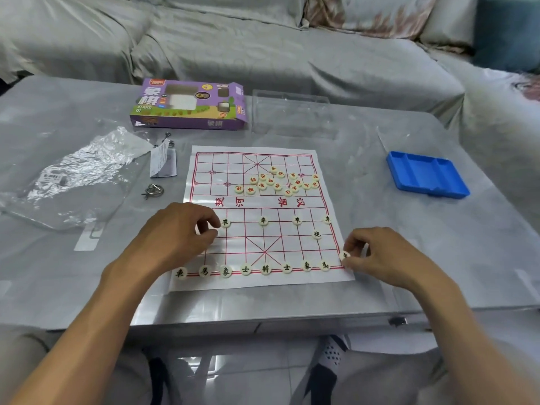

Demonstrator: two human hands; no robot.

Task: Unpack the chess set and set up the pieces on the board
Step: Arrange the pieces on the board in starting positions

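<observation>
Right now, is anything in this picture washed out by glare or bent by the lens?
Head view: glare whitens the crinkled plastic bag and streaks the glossy table; the wide lens bows the table's edges; the red pieces are too soft to read, the black ones by the hands stay legible.

1. Single head view, worn on the person; looks forward and down across the table (365, 293)
2. Board (264, 217) centred at mid distance; both forearms enter from the near edge
3. Sofa (263, 48) fills the far field; knees and floor at the near bottom
</observation>
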